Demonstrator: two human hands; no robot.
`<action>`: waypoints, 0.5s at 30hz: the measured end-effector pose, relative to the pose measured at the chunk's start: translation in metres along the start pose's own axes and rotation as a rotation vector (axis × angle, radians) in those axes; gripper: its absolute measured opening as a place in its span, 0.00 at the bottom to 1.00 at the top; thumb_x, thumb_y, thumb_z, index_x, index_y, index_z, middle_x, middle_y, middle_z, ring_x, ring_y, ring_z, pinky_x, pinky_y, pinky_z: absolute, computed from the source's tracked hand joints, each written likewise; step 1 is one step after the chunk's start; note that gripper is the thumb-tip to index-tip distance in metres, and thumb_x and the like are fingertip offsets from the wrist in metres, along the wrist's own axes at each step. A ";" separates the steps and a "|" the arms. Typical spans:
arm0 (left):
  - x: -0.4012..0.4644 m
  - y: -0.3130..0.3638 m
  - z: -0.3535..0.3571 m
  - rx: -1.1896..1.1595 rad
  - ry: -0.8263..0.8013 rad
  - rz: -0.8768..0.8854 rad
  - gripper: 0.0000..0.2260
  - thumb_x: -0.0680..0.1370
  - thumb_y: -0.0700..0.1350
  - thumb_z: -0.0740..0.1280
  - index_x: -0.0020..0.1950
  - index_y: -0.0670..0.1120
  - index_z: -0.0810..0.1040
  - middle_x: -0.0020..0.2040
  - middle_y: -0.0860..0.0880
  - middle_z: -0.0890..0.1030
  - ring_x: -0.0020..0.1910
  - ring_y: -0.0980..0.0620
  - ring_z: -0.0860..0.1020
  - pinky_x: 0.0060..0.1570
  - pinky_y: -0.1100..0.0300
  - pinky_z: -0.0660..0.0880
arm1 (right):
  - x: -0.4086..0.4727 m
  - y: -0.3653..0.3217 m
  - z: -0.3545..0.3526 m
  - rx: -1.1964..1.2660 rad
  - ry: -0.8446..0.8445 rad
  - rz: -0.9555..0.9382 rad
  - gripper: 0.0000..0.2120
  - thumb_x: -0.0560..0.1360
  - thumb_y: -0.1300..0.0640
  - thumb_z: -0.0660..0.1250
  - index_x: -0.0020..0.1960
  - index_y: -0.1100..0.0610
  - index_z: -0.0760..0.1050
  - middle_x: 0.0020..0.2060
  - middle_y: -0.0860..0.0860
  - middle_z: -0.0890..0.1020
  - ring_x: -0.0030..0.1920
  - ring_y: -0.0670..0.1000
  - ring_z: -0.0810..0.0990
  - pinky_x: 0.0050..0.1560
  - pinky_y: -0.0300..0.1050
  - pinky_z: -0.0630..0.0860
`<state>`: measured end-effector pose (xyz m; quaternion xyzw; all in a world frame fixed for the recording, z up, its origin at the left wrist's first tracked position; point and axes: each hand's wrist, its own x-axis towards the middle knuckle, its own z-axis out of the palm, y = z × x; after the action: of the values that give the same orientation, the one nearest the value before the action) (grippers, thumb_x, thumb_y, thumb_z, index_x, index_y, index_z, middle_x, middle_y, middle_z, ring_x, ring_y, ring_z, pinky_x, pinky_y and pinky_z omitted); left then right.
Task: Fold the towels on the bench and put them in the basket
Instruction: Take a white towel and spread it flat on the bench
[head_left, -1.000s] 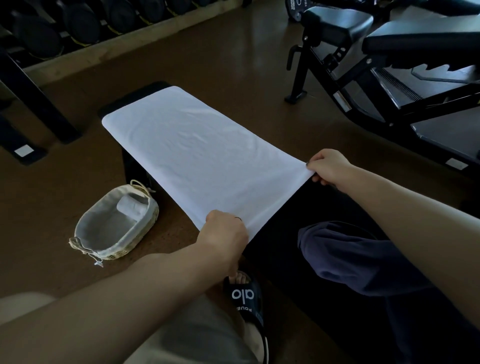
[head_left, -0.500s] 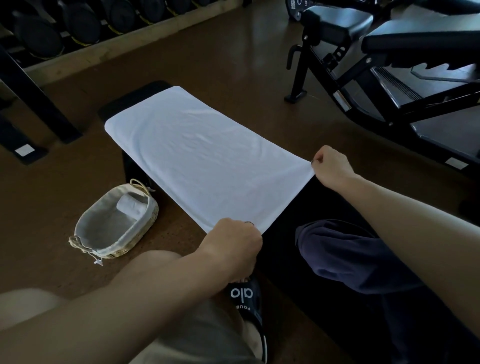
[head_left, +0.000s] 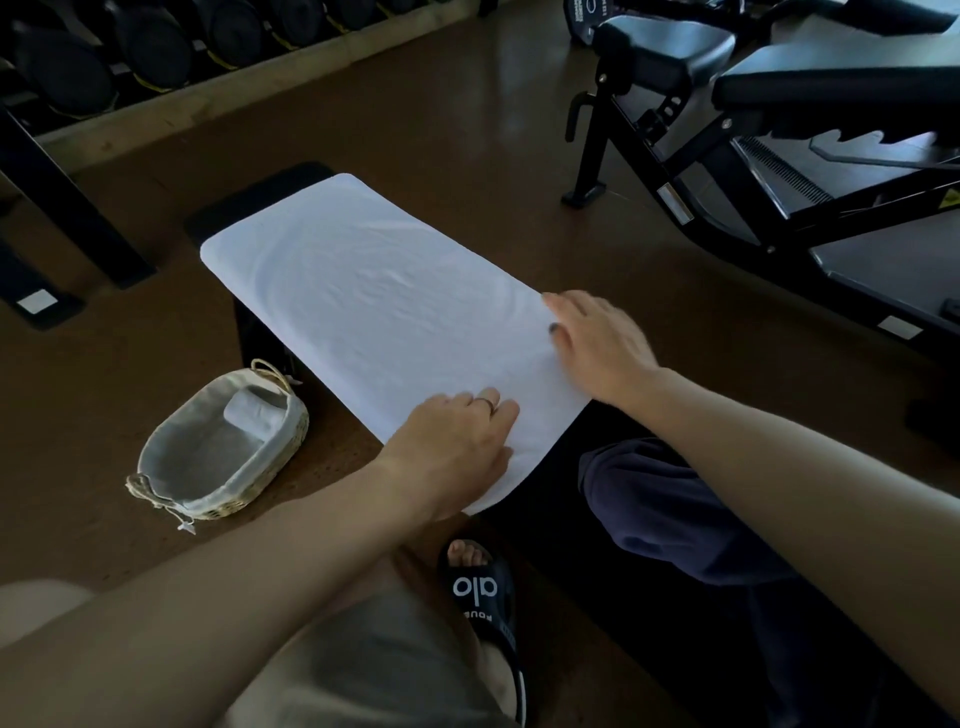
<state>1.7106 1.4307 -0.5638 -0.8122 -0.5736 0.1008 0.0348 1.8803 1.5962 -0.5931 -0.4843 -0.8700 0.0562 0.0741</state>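
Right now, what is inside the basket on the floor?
The basket has a grey cloth lining and holds one rolled white towel at its far end. Whatever lies under that roll is covered.

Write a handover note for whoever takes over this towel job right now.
Left hand: open, flat on the white towel at its near edge.
Right hand: open, flat on the towel's near right corner.
Towel: spread full length on the bench, unfolded.
Basket: on the floor left of the bench, holding one rolled towel.
Left: fold this towel and put it in the basket.
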 end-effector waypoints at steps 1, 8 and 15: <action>0.003 0.000 0.007 -0.026 -0.039 -0.030 0.24 0.85 0.58 0.50 0.77 0.46 0.60 0.74 0.41 0.67 0.70 0.41 0.70 0.62 0.48 0.69 | -0.002 -0.008 0.005 0.038 -0.071 -0.037 0.24 0.86 0.48 0.52 0.81 0.52 0.59 0.77 0.55 0.68 0.75 0.58 0.68 0.73 0.57 0.67; -0.002 -0.002 0.042 -0.159 -0.325 -0.029 0.46 0.76 0.76 0.50 0.80 0.54 0.29 0.80 0.45 0.28 0.79 0.44 0.29 0.78 0.39 0.38 | -0.018 0.013 0.015 -0.011 -0.349 0.202 0.30 0.85 0.39 0.39 0.84 0.47 0.40 0.84 0.55 0.46 0.83 0.58 0.45 0.81 0.57 0.46; -0.007 -0.002 0.036 -0.116 -0.332 -0.010 0.46 0.75 0.77 0.50 0.80 0.55 0.28 0.79 0.44 0.27 0.79 0.45 0.28 0.78 0.38 0.38 | -0.022 -0.025 0.017 -0.076 -0.223 -0.096 0.29 0.86 0.41 0.41 0.85 0.49 0.42 0.84 0.53 0.46 0.83 0.55 0.44 0.82 0.55 0.44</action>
<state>1.6991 1.4223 -0.5972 -0.7822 -0.5802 0.2003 -0.1068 1.8680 1.5643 -0.6073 -0.4352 -0.8965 0.0731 -0.0390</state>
